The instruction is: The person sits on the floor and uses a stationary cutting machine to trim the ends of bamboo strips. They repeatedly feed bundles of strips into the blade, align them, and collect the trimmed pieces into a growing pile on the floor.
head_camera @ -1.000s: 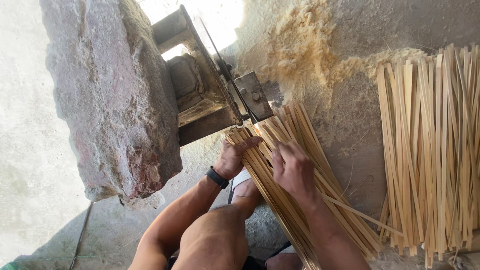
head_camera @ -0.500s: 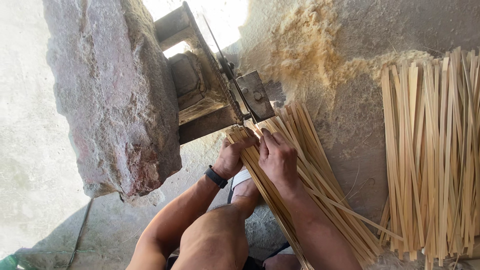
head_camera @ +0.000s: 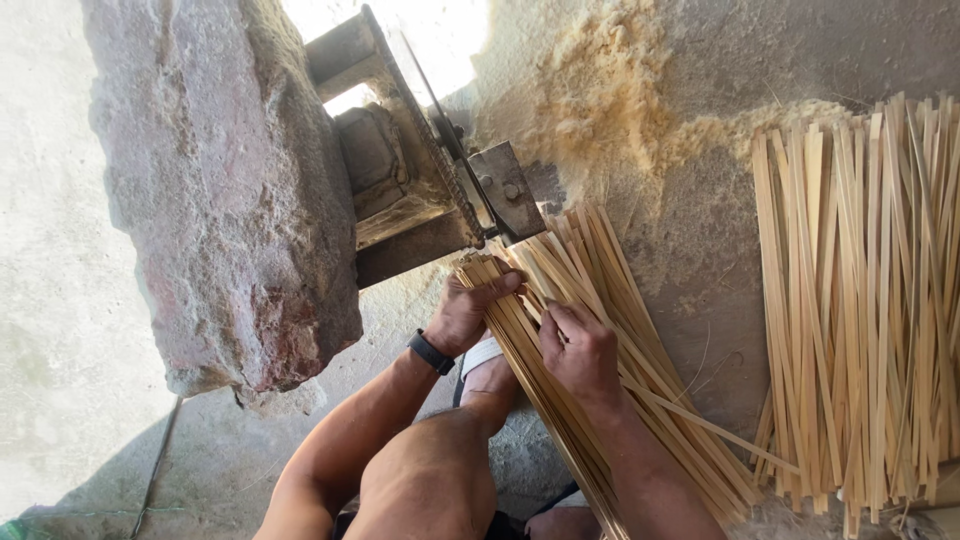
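At the centre of the frame, the left hand (head_camera: pixel 465 312) and right hand (head_camera: pixel 580 350) hold a bundle of bamboo strips (head_camera: pixel 560 330) below the metal cutter (head_camera: pixel 470 200); another strip pile (head_camera: pixel 860 300) lies right.

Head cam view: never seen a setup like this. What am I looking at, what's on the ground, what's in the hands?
One camera, worn on the person's head, looks straight down at their two bare hands and a bent knee. There is no robot.

The left hand, with a black wristband, grips the near end of a bundle of thin bamboo strips that lies slanted on the ground. The right hand rests on top of the same bundle, fingers pinching among the strips.

The bundle's far end points at a small metal machine with a bolted plate, set beside a big rough stone block. Sawdust is heaped behind it. A second, wider pile of strips lies to the right on the concrete floor.
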